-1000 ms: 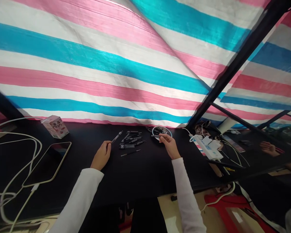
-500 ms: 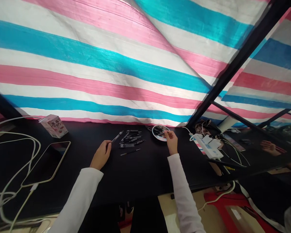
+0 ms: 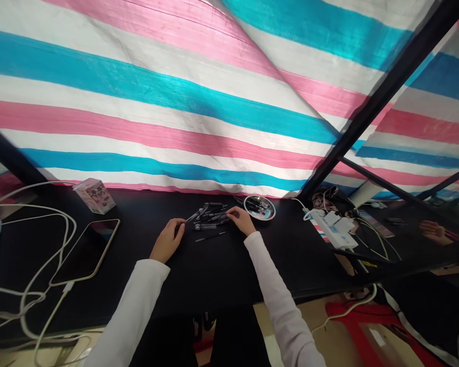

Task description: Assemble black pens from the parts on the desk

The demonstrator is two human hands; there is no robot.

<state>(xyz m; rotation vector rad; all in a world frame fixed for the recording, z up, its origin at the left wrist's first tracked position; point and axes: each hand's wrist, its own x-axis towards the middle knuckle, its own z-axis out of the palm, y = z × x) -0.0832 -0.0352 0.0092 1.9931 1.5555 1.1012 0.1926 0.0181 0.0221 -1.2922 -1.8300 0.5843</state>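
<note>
My left hand (image 3: pixel 168 239) pinches a slim clear pen barrel (image 3: pixel 191 216), tilted up toward a pile of pen parts (image 3: pixel 210 216) on the black table. My right hand (image 3: pixel 241 220) is at the right edge of that pile, thumb and fingers pressed together; what they hold, if anything, is too small to make out. A thin dark pen refill (image 3: pixel 210 237) lies apart in front of the pile. Just behind and right of my right hand stands a round shallow bowl (image 3: pixel 273 209) with several dark pen parts inside.
On the left are a phone (image 3: pixel 87 250) with a charging cable, looped white cables (image 3: pixel 26 300) and a small pink box (image 3: pixel 95 196). A white power strip (image 3: pixel 334 232) with plugs lies right. Beyond a black frame bar (image 3: pixel 382 102), another person's hand (image 3: pixel 436 232) shows.
My right hand has left the bowl and moved left to the pile of pen parts. My left hand still holds the pen barrel, its tip now against the pile in view. The view has shifted slightly.
</note>
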